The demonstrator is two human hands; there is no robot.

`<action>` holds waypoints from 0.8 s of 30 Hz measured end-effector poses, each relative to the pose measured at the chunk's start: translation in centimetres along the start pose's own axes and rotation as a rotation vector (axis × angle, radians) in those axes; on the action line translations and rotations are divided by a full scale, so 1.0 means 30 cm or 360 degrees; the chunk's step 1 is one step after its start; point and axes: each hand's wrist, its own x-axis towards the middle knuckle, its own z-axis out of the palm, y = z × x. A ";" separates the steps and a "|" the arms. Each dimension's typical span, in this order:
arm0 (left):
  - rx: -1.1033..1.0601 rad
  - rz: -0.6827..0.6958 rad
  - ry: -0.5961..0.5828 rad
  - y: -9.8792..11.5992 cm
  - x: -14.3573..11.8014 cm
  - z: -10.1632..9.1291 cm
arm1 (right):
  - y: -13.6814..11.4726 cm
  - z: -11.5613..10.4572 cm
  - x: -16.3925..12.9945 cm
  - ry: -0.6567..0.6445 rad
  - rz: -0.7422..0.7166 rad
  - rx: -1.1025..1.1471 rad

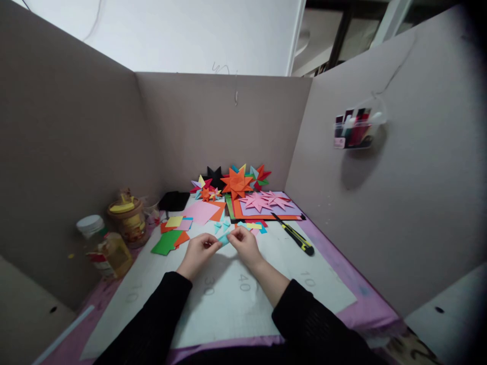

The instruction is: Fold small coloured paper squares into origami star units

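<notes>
Between both hands, above the white board [236, 314], is a small piece of light blue paper [224, 239]. My left hand [198, 252] pinches its left end between thumb and fingers. The right end is pinched by my right hand [245, 247]. Fingers hide part of the paper, so its exact folds cannot be made out. Just beyond the fingertips lie small light blue folded paper pieces [222, 226]. Yellow and other coloured paper squares [254, 226] lie past my right hand, partly covered by it.
Coloured sheets [167, 242] lie on the left, near a bottle [110, 251] and a brown jar [129, 223]. A yellow-black utility knife [292, 234] rests at the right. Folded paper stars [237, 182] stand at the back. Grey panels [228, 126] enclose the table; a clear container [359, 129] hangs right.
</notes>
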 end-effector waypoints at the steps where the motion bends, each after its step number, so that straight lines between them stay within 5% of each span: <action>1: -0.0013 -0.0038 0.0008 0.001 0.000 0.000 | -0.001 0.001 -0.001 0.0007 -0.0001 -0.0006; 8: -0.0048 -0.0208 0.0037 0.012 -0.004 -0.003 | -0.014 0.008 -0.008 0.0012 0.0017 0.0009; 24: -0.0125 -0.0180 0.0026 0.005 0.001 0.002 | -0.010 0.014 -0.017 0.0077 -0.0022 0.0015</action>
